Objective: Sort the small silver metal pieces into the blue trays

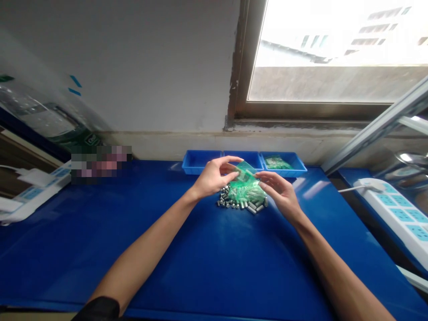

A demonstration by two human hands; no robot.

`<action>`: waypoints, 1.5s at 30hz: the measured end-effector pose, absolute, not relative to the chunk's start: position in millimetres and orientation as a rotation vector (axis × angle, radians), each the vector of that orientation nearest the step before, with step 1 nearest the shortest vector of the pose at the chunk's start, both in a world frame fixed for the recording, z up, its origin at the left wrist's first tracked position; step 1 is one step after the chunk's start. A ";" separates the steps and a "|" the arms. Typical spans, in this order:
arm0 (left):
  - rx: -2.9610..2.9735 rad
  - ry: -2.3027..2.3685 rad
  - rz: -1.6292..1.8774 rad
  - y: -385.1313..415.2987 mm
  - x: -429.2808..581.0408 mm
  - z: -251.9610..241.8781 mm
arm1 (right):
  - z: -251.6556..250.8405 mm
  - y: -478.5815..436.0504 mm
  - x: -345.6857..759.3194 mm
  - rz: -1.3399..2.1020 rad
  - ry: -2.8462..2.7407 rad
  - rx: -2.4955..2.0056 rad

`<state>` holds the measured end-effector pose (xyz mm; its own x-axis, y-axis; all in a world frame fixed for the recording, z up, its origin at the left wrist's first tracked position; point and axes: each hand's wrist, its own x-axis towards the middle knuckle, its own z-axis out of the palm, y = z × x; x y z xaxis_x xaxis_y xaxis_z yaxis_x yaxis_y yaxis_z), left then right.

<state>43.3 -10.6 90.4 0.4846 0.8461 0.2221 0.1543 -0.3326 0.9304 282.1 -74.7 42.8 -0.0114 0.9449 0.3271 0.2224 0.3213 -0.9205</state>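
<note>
Between my two hands is a small clear green plastic bag (245, 169). My left hand (219, 175) pinches the bag's left edge between thumb and fingers. At the bag's right edge, my right hand (278, 189) is closed with thumb and fingertips together. Just below lies a heap of green plastic bags (247, 191) on the table. Loose shiny metal cylinders (256, 207) are scattered along the front of the heap, and smaller metal pieces (224, 196) lie at its left side. What the held bag contains is too small to make out.
Behind my hands stands a blue three-compartment tray (200, 170); its right compartment holds green bags (277, 162). A white power strip (397, 209) is at the right, another power strip (36, 196) at the left. A large plastic bottle (43, 116) leans at the left wall. The blue table (167, 267) extends toward me.
</note>
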 end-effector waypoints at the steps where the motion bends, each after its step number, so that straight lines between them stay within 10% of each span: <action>1: 1.752 0.827 0.907 -10.4 44.1 89.1 | 41.9 -74.9 283.6 0.850 -1.477 -1.139; 45: 2.488 0.988 0.445 -8.2 38.3 71.3 | 28.2 -63.3 310.9 0.778 -1.238 -1.157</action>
<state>38.3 -8.2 71.3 0.6954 0.7055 0.1363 0.5696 -0.6569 0.4941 310.9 -63.3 28.2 0.2072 0.9306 0.3017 0.1319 0.2790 -0.9512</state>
